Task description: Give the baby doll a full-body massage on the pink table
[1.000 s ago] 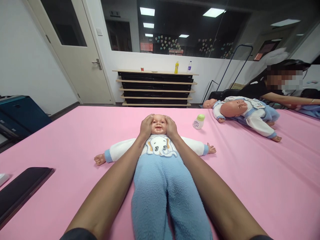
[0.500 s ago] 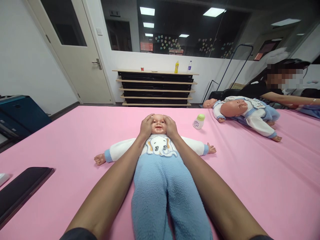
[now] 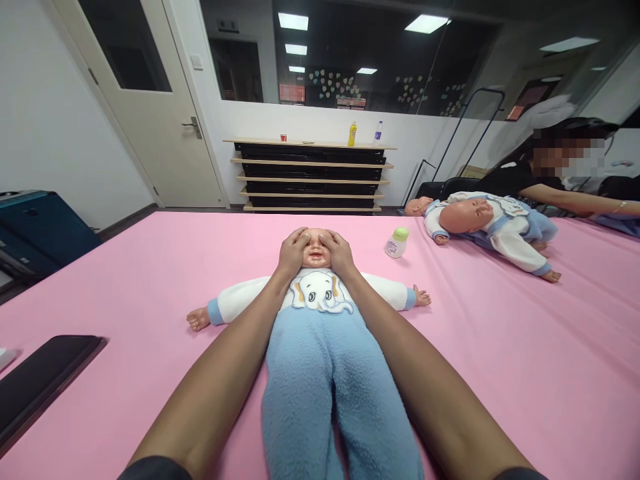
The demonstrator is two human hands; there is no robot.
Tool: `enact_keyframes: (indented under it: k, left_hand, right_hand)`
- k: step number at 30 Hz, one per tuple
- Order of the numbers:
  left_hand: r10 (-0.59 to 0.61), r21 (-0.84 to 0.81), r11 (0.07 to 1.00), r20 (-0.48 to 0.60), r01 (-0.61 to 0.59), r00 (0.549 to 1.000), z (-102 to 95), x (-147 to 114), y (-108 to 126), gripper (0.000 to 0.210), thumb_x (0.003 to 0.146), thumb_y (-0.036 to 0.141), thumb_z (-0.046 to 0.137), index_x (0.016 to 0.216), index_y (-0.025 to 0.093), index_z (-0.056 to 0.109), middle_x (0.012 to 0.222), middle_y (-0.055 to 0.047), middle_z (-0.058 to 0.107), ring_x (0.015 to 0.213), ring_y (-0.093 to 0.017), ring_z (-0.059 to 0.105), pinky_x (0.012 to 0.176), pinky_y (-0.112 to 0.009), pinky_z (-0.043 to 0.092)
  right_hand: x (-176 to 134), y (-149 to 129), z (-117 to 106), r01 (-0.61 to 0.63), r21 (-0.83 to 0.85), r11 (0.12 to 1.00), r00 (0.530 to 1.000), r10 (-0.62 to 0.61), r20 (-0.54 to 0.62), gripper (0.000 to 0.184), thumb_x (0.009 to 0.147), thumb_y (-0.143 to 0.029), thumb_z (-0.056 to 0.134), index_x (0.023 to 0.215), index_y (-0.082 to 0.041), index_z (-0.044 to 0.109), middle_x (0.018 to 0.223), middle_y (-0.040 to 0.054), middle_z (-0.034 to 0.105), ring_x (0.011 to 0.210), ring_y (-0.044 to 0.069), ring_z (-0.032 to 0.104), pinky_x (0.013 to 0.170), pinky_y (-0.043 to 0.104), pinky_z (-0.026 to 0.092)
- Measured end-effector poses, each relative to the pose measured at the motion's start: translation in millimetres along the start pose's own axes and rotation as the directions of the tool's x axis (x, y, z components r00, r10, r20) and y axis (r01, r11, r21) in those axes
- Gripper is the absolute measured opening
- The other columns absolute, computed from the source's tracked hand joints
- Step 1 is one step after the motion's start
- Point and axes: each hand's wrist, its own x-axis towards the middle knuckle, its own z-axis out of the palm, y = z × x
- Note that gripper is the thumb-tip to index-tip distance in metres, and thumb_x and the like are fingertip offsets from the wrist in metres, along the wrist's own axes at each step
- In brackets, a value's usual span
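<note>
A baby doll (image 3: 320, 347) in a white and light-blue fleece suit lies on its back, arms spread, its head away from me. On its chest is an elephant face. My left hand (image 3: 293, 253) cups the left side of the doll's head, fingers curved around it. My right hand (image 3: 337, 253) cups the other side in the same way. Both thumbs rest over the doll's eyes and hide them, while its nose and mouth show between my hands. A white bottle with a green cap (image 3: 397, 243) stands to the right of the head.
A pink sheet (image 3: 150, 280) covers the table. At the left edge lies a black phone-like object (image 3: 50, 380). Two more dolls, the nearer one (image 3: 470, 217) among them, lie at the right by a person in black (image 3: 510, 177). Stacked boards (image 3: 313, 170) stand behind.
My thumbs have moved inward from the sides of the doll's forehead and now cover its eyes. The doll's body has stayed in place.
</note>
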Motion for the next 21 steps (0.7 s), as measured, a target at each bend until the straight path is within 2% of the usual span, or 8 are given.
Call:
enact_keyframes:
  k: [6,9,14,16,18,21]
  left_hand:
    - [0.026,0.026,0.999,-0.031,-0.025,0.999,1.5,2,3,0.040,0.084,0.030,0.046,0.111,0.014,0.070,0.126,-0.009,0.065,0.122,-0.023,0.055,0.110,-0.035,0.038]
    - [0.040,0.047,0.998,-0.036,-0.038,0.999,2.0,1,3,0.039,0.085,0.028,0.044,0.111,0.015,0.070,0.127,-0.008,0.065,0.124,-0.023,0.054,0.111,-0.034,0.037]
    - [0.060,0.103,0.993,-0.041,-0.056,0.997,0.8,-3,0,0.040,0.085,0.031,0.047,0.114,0.016,0.069,0.129,-0.008,0.064,0.123,-0.023,0.054,0.111,-0.034,0.036]
    - [0.069,0.128,0.990,-0.050,-0.062,0.996,-0.5,-4,-2,0.039,0.085,0.032,0.047,0.114,0.016,0.069,0.128,-0.008,0.064,0.123,-0.023,0.054,0.110,-0.035,0.036]
    - [0.077,0.152,0.986,-0.060,-0.068,0.995,-1.9,-4,-4,0.040,0.086,0.032,0.045,0.115,0.016,0.068,0.128,-0.008,0.064,0.122,-0.022,0.054,0.110,-0.035,0.037]
    - [0.086,0.190,0.979,-0.062,-0.073,0.994,-3.5,-2,-7,0.041,0.087,0.031,0.042,0.116,0.017,0.067,0.127,-0.007,0.065,0.120,-0.021,0.056,0.108,-0.035,0.039]
  right_hand:
    - [7,7,2,0.006,-0.012,1.000,0.999,-0.006,-0.051,0.038,0.083,-0.044,0.052,0.107,-0.019,0.069,0.121,0.0050,0.066,0.119,0.022,0.055,0.107,0.036,0.039]
    - [4,4,2,0.005,-0.044,0.999,0.997,-0.008,-0.072,0.038,0.086,-0.042,0.048,0.110,-0.019,0.068,0.126,0.0052,0.064,0.120,0.020,0.055,0.108,0.034,0.037]
    - [-15,-9,-1,0.127,-0.202,0.971,0.974,-0.161,-0.162,0.046,0.091,-0.052,0.046,0.118,-0.021,0.065,0.125,0.0062,0.065,0.116,0.021,0.057,0.107,0.035,0.039]
    - [-24,-14,-3,0.159,-0.244,0.957,0.976,-0.190,-0.110,0.050,0.092,-0.056,0.044,0.120,-0.021,0.064,0.126,0.0069,0.064,0.119,0.022,0.056,0.108,0.037,0.038]
    - [-32,-17,-7,0.178,-0.287,0.941,0.983,-0.183,0.009,0.058,0.089,-0.058,0.051,0.132,-0.020,0.057,0.137,0.0077,0.057,0.129,0.024,0.050,0.113,0.038,0.034]
    - [-41,-21,-15,0.201,-0.359,0.911,0.972,-0.138,0.191,0.094,0.073,-0.056,0.072,0.151,-0.022,0.033,0.153,0.0080,0.039,0.140,0.027,0.038,0.116,0.040,0.031]
